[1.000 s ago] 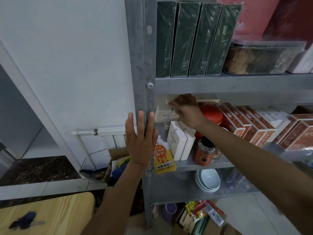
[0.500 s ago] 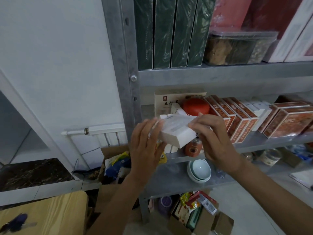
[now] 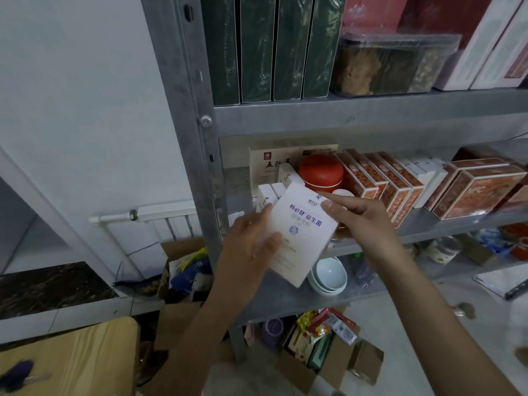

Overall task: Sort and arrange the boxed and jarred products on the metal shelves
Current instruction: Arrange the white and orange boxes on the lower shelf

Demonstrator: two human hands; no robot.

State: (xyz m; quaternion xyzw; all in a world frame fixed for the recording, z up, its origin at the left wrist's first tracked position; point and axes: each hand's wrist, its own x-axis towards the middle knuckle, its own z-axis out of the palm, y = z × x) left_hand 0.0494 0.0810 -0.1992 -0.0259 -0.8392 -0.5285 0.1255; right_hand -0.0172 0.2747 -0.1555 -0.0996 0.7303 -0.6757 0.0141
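Observation:
I hold a flat white box (image 3: 303,232) with blue printed characters in front of the middle metal shelf (image 3: 445,224), its face turned up toward me. My left hand (image 3: 251,247) grips its lower left edge. My right hand (image 3: 363,215) pinches its upper right corner. Behind it on the shelf stand small white boxes (image 3: 268,194), a beige box (image 3: 274,164), a red round jar (image 3: 321,171) and a row of orange patterned boxes (image 3: 380,181).
Dark green boxes (image 3: 271,47) and a clear plastic container (image 3: 391,64) sit on the upper shelf. Stacked pale bowls (image 3: 328,275) rest on the lower shelf. Open cardboard boxes (image 3: 320,347) of goods lie on the floor, and a wooden tabletop (image 3: 71,355) is at bottom left.
My right hand took the white box off the middle shelf. My left hand left the shelf post and joined it. The box has since been turned with its printed face up.

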